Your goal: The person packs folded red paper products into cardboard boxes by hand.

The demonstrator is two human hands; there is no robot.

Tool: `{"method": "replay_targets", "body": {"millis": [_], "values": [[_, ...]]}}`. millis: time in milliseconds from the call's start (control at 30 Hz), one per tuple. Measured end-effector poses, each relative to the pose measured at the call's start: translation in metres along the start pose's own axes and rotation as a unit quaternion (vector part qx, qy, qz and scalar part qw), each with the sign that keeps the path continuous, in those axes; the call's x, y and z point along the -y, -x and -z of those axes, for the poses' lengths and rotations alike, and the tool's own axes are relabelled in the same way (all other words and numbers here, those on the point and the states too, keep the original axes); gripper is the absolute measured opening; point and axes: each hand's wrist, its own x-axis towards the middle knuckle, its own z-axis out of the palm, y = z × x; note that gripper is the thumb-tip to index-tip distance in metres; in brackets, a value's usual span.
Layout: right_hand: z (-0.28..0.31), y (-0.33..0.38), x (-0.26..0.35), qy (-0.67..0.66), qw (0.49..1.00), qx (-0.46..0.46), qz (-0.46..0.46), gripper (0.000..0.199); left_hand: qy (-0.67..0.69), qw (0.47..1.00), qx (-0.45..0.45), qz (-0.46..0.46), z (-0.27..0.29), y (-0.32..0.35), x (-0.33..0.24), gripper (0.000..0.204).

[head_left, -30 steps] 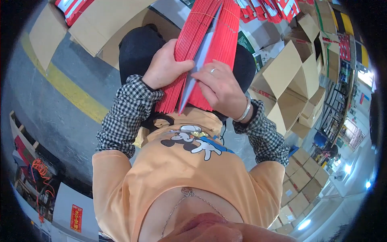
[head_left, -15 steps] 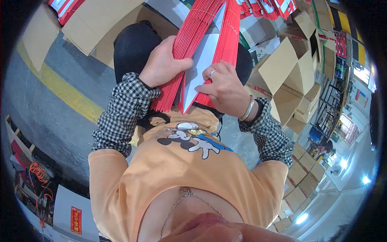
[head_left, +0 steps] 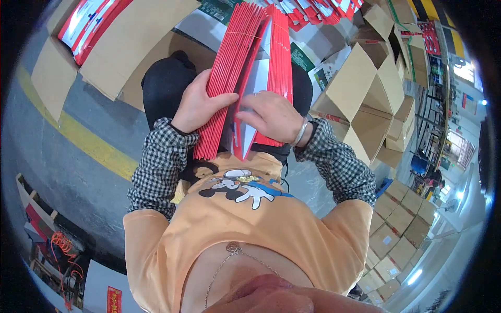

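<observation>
Nearest the camera, an orange cloth shirt [head_left: 229, 229] with a printed cartoon figure filled the lower middle, a fine chain necklace [head_left: 223, 268] lying at its neckline. Beyond it, two black-and-white checked sleeves [head_left: 162, 164], gathered and crinkled, led to the hands. The left hand [head_left: 200, 107] was closed around the left part of a red bundle [head_left: 235, 62], thumb laid across its ridged face. The right hand [head_left: 274, 119], a smooth metal bracelet [head_left: 300, 131] at its wrist, was narrowly curled, fingers at the opening; motion blur left it unclear whether they pinched a leaf. The bundle stood above the lap between the hands, its thin, straight, glossy folds packed like pleats and parted in a V that showed a pale, smooth inner face and a pointed lower corner. The step in hand seemed to be parting the folded leaves; the next move appeared to call for a steady left grip and a light right pinch on one edge. Farther off were dark-trousered knees [head_left: 163, 86], stiff, matt brown open cartons [head_left: 354, 86], slick red-and-white packets [head_left: 91, 26], a scuffed grey floor with a yellow stripe [head_left: 99, 149] and, distantly, stacked closed cartons [head_left: 399, 221].
</observation>
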Motion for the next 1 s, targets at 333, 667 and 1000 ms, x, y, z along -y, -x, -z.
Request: {"method": "replay_targets", "body": {"millis": [333, 667, 1000], "values": [[-0.017, -0.012, 0.006, 0.028, 0.985, -0.142, -0.097, 0.054, 0.052, 0.998, 0.024, 0.017, 0.001, -0.003, 0.004, 0.062], [-0.014, -0.008, 0.009, -0.043, 0.984, -0.124, -0.119, 0.042, 0.033, 0.999, 0.022, 0.015, 0.002, -0.002, 0.004, 0.058], [-0.028, 0.003, 0.011, 0.069, 0.983, -0.166, -0.042, 0.06, 0.0, 1.0, 0.003, -0.017, -0.001, -0.002, 0.004, 0.058]]}}
